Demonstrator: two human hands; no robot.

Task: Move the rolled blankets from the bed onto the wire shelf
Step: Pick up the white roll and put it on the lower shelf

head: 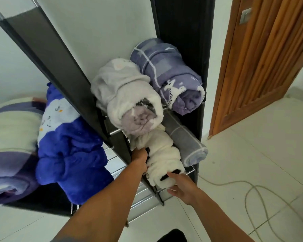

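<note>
Placement is the step in hand: on the head view, a white-and-black rolled blanket (163, 161) lies on a lower tier of the wire shelf (191, 172), at its front edge beside a grey roll (185, 142). The left hand (140, 157) grips its side; the right hand (181, 186), open, cups its end. Next, I judge, push it in. White tiled floor (252, 154), wooden door (262, 58).

Home bedroom: blankets (126, 100), wooden door (262, 55), tiled floor (252, 145).
</note>
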